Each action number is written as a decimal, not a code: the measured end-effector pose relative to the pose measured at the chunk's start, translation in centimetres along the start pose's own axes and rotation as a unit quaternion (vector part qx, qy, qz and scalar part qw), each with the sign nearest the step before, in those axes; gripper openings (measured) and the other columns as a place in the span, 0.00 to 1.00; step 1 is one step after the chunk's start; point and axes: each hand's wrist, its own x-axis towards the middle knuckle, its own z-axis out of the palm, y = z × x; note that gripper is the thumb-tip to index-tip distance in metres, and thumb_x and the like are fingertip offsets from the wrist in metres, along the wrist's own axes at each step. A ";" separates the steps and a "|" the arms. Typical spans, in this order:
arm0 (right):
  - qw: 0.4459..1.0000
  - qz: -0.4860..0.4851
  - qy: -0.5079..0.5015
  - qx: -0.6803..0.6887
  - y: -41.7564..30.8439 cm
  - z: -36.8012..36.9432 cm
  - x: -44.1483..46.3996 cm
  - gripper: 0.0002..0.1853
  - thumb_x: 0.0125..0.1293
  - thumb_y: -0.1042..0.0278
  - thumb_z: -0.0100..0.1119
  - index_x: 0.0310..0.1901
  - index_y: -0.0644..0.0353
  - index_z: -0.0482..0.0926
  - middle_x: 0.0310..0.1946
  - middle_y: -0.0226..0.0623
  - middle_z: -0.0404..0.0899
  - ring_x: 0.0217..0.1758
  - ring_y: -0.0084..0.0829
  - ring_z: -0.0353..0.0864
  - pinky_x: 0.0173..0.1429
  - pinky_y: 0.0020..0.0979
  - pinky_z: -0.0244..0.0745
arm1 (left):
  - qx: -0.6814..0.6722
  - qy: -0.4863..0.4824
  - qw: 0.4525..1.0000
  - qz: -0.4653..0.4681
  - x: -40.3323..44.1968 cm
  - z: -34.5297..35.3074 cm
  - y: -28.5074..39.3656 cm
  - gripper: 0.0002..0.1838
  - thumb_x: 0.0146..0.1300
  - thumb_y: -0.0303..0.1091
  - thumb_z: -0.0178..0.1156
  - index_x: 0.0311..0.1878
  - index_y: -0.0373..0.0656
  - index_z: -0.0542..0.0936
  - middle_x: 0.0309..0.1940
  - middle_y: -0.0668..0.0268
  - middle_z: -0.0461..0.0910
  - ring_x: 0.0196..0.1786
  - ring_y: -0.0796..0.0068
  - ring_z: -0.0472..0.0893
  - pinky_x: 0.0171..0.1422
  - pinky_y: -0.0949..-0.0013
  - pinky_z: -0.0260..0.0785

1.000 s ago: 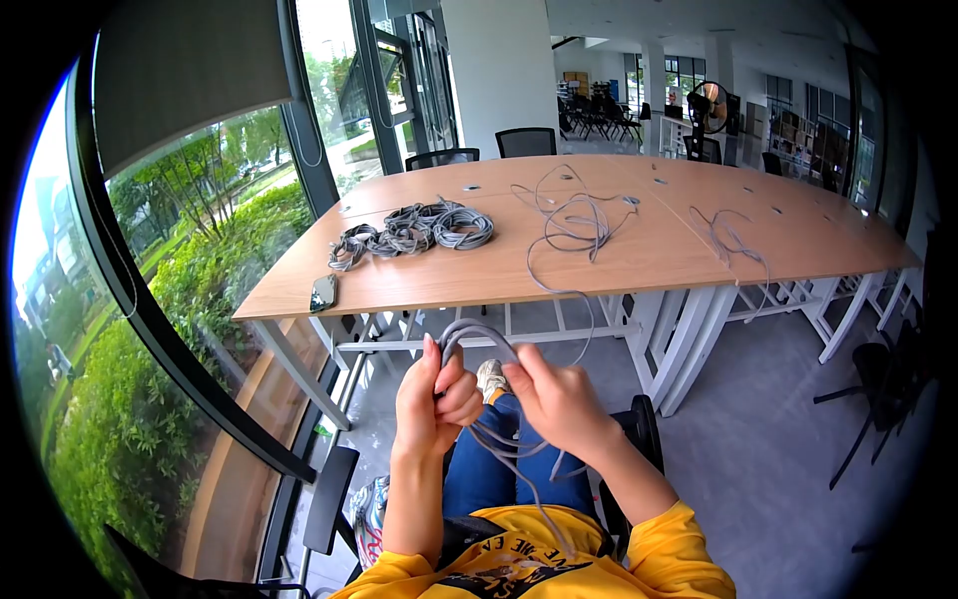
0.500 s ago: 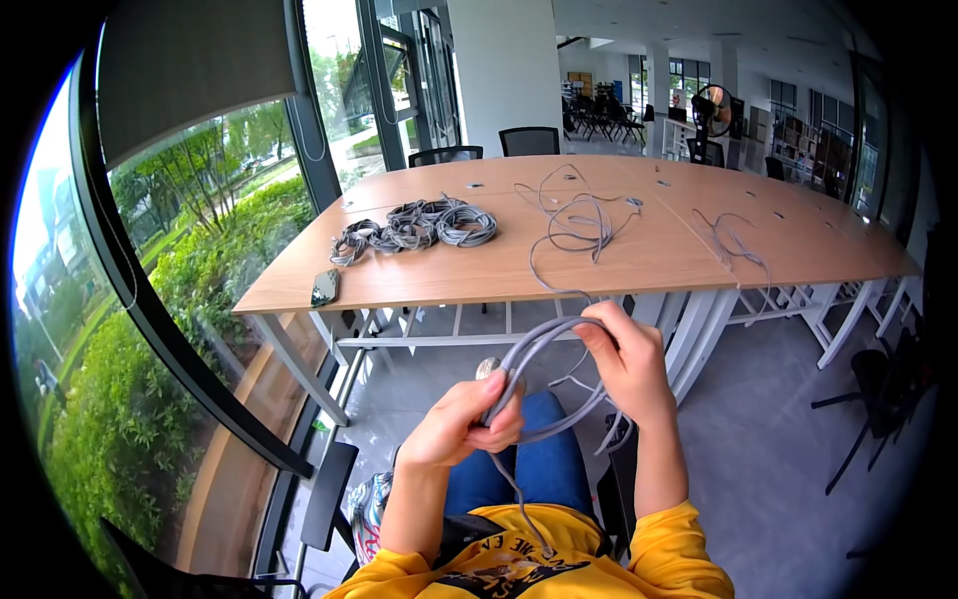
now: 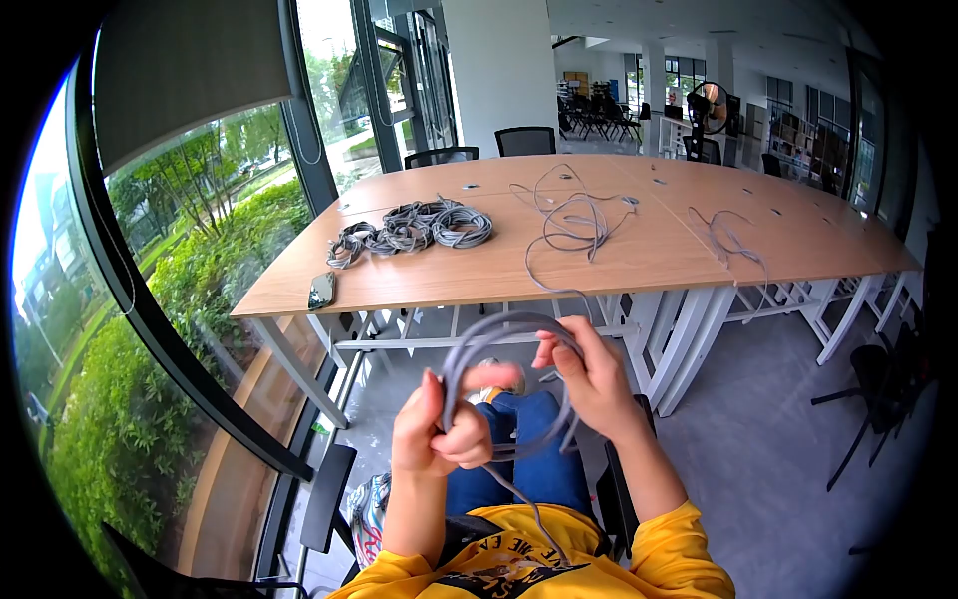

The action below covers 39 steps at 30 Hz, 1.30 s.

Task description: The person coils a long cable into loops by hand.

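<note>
A loose coil of grey cable [image 3: 499, 321] hangs in front of my lap, slightly blurred. My left hand [image 3: 439, 429] grips its left side, with the index finger stretched out across the loop. At the coil's right side, my right hand [image 3: 594, 379] has its thumb and fingers closed on the cable. One tail of the cable drops toward my yellow shirt. Another length [image 3: 539, 265] of grey cable runs from the table edge up to loose, tangled loops on the tabletop.
On the wooden table [image 3: 399, 285] lie several wound grey cable coils [image 3: 462, 228] and a dark phone [image 3: 321, 291]. A thinner loose cable [image 3: 733, 240] hangs over the edge at right. Black chairs [image 3: 526, 142] stand behind the table, and a black armrest [image 3: 329, 496] is at my left.
Both hands have shifted slightly left, taking the coil along. My left index finger has straightened out across the loop. The coil now looks rounder and more upright.
</note>
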 end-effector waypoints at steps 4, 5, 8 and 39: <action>0.997 0.039 -0.012 0.059 1.2 1.7 -1.0 0.12 0.62 0.67 0.43 0.43 0.64 0.64 0.20 0.32 0.69 0.22 0.20 0.71 0.28 0.20 0.66 | -0.010 0.055 0.994 0.097 0.0 0.6 1.2 0.30 0.63 0.52 0.23 0.63 0.45 0.38 0.05 0.79 0.46 0.06 0.87 0.44 0.09 0.80 0.37; 0.983 0.106 -0.040 0.144 1.2 2.0 -1.2 0.11 0.62 0.68 0.43 0.43 0.64 0.63 0.17 0.32 0.69 0.20 0.20 0.72 0.25 0.21 0.66 | 0.016 0.078 0.989 0.126 0.1 1.0 1.5 0.29 0.63 0.51 0.23 0.63 0.46 0.38 0.05 0.78 0.46 0.06 0.88 0.45 0.08 0.81 0.37; 0.962 0.154 -0.109 0.198 1.2 2.0 -1.3 0.13 0.63 0.67 0.41 0.47 0.63 0.61 0.19 0.30 0.69 0.21 0.19 0.70 0.27 0.20 0.65 | 0.080 0.132 0.972 0.175 0.3 1.3 2.2 0.28 0.64 0.49 0.24 0.63 0.45 0.41 0.05 0.78 0.46 0.07 0.88 0.44 0.09 0.81 0.36; 0.918 -0.161 -0.035 -0.360 -1.1 -0.3 -0.5 0.13 0.47 0.76 0.54 0.38 0.64 0.70 0.21 0.33 0.71 0.23 0.29 0.74 0.28 0.28 0.69 | 0.220 0.182 0.953 0.103 -0.5 1.0 2.5 0.19 0.63 0.47 0.33 0.25 0.42 0.60 0.06 0.77 0.48 0.08 0.88 0.45 0.11 0.80 0.37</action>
